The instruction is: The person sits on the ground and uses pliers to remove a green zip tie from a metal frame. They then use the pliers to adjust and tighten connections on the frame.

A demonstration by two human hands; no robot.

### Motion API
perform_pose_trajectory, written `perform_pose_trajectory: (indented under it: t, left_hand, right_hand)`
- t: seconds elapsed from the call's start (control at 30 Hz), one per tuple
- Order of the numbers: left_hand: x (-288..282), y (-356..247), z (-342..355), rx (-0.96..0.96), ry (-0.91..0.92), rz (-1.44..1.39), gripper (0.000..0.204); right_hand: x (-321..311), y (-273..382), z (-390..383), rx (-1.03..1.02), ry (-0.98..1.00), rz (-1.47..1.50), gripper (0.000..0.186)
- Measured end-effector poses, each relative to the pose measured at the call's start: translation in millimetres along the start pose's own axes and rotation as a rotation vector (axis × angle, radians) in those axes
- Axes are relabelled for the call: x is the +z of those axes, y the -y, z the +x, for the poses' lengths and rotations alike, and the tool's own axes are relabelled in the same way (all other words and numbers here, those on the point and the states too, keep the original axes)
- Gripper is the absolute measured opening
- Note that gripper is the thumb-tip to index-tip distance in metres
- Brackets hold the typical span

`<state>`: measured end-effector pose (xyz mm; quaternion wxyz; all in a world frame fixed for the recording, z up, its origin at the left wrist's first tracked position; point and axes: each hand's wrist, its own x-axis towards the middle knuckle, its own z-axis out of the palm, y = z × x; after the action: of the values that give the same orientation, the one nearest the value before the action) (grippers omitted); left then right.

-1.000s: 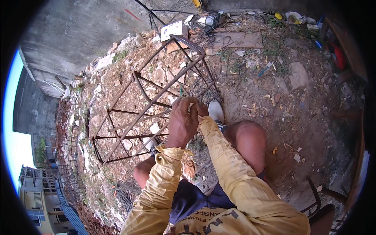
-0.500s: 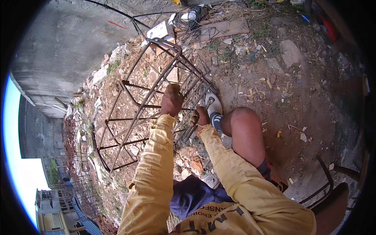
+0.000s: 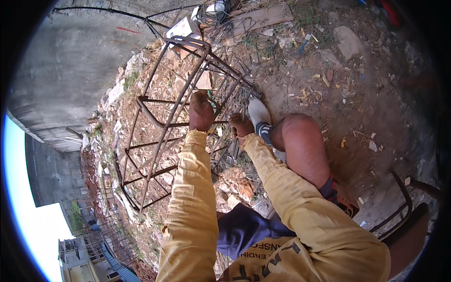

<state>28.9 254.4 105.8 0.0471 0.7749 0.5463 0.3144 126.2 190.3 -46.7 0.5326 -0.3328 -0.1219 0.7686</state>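
Observation:
A rusty rebar cage (image 3: 174, 112) of long bars and bent stirrups lies slantwise over the rubble in front of me. My left hand (image 3: 201, 113) is closed in a fist at one of its stirrups and seems to grip the bar; the palm side is hidden. Just to its right, my right hand (image 3: 241, 125) is wrapped round a slim metal tool (image 3: 244, 109), with one end rising above the fist. Its kind is too small to make out. My shoe (image 3: 259, 112) rests on the ground beside the cage's right end.
A grey concrete wall (image 3: 77, 70) rises at the left. Beyond the cage lie a white box (image 3: 184, 29), coiled cable (image 3: 213, 16) and a wooden board (image 3: 263, 19). A flat stone (image 3: 348, 42) sits at the upper right, and a bent metal frame (image 3: 401, 197) at the lower right.
The view has shifted slightly. The tool in my right hand has turned from pointing rightward to pointing upward. My left fist stays at the cage.

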Motion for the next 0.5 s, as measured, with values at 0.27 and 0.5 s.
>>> perform_pose_trajectory:
  t: [0.27,0.5]
  left_hand:
    - [-5,-12,2,-0.194,0.126,-0.063,0.029]
    - [7,17,-5,-0.321,0.123,-0.170,0.034]
  right_hand:
    - [17,35,0,0.072,0.087,0.146,0.026]
    - [18,29,-6,0.040,0.023,0.123,0.026]
